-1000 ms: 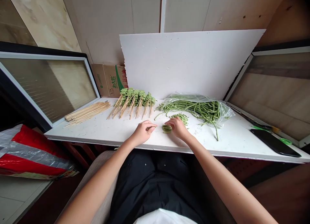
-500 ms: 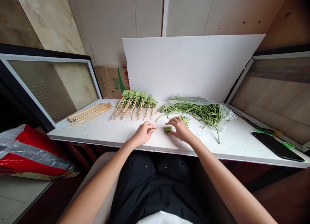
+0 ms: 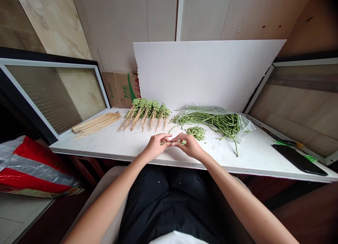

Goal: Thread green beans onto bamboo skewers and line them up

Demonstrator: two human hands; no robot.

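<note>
Near the front edge of the white table, my left hand (image 3: 156, 146) is closed in a pinch on a thin green bean (image 3: 165, 143). Fingertip to fingertip with it, my right hand (image 3: 190, 146) is closed too, pinching the same bean where the hands meet. More green shows between its thumb and forefinger, at a bundle of cut bean pieces (image 3: 182, 142) that the fingers partly cover. Just behind my right hand lies a small heap of short bean bits (image 3: 195, 132).
Long green beans (image 3: 213, 120) lie in a clear plastic bag at the back right. Skewered beans (image 3: 150, 108) are stacked at the back left, beside loose bamboo sticks (image 3: 96, 124). A black phone (image 3: 298, 159) lies on the right. A white board (image 3: 206, 73) stands behind.
My right hand has moved left from over the bundle, and its open fingers have closed at the bean beside my left fingertips. The left hand has barely moved.
</note>
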